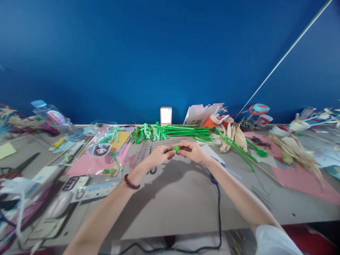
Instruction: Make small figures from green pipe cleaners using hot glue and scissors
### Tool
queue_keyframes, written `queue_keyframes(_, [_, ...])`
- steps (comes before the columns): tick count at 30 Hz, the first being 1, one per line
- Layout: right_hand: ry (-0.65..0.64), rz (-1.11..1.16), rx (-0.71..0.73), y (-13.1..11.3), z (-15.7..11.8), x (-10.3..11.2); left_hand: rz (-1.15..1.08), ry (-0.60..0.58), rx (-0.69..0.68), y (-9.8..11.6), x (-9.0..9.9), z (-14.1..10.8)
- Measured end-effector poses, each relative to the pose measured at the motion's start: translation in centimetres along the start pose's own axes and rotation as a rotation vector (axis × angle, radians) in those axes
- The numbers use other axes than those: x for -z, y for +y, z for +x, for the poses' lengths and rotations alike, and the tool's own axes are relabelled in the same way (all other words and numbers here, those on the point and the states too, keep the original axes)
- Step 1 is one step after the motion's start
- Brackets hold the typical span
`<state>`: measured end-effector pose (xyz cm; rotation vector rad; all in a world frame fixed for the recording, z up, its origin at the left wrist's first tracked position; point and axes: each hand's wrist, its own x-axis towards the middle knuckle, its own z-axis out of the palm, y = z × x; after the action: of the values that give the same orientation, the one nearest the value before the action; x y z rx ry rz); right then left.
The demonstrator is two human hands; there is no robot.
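Note:
A small green coiled piece (176, 149), seemingly of pipe cleaner, is pinched between my two hands above the middle of the table. My left hand (159, 156), with a dark red bead bracelet (131, 182) at the wrist, grips it from the left by thumb and fingertips. From the other side my right hand (192, 151) pinches it the same way. Just behind lie a bundle of long green pipe cleaners (188, 131) and a heap of bent green ones (148, 132). Scissors (153, 170) and a clear ruler (141, 154) are partly hidden by my left arm.
A lit phone (166, 115) leans against the blue wall. Pink sheets and a plastic bag (102, 148) lie left, near a bottle (54, 117) and a white mouse (60, 204). Orange cups (211, 121) and dried husks (236, 138) stand right. A dark cable (219, 212) hangs over the front edge.

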<state>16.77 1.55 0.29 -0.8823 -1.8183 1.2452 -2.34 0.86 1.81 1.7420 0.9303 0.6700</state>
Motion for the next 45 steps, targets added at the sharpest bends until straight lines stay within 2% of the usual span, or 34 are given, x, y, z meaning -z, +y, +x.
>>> queue_keyframes(4, [-0.03, -0.089, 0.076, -0.4, -0.2, 0.2, -0.04, -0.036, -0.007, -0.1, 0.2, 0.0])
queue_keyframes(8, [0.005, -0.155, 0.152, -0.8, -0.3, 0.0, -0.104, -0.05, -0.022, 0.4, 0.5, -0.5])
queue_keyframes(12, [0.023, -0.218, 0.201, -1.1, -0.5, -0.2, -0.102, 0.003, -0.003, 0.9, 0.3, -0.8])
queue_keyframes(17, [0.036, -0.213, 0.203, -0.9, -0.5, -0.3, -0.074, 0.048, 0.027, 0.8, -0.1, -0.6])
queue_keyframes(26, [0.035, -0.197, 0.212, -0.1, -0.2, -0.1, -0.093, 0.081, -0.005, 0.2, -0.2, -0.4])
queue_keyframes(30, [-0.022, -0.151, 0.223, -0.4, -0.2, 0.3, -0.14, 0.089, -0.004, -0.1, -0.3, -0.4])
queue_keyframes(33, [-0.056, -0.182, 0.247, -0.8, -0.3, 0.7, -0.241, 0.044, 0.029, -0.4, -0.4, -0.3])
queue_keyframes(38, [-0.028, -0.16, 0.244, -0.6, 0.0, 1.0, -0.504, -0.049, 0.077, -0.6, -0.9, -0.2])
queue_keyframes(43, [-0.014, -0.007, 0.224, -0.1, 0.2, 0.9, -0.711, -0.278, 0.115, -0.7, -1.6, -0.3])
queue_keyframes(45, [0.001, 0.022, 0.227, -0.1, 0.2, 0.8, -0.736, -0.306, 0.108, -0.7, -1.7, -0.3])
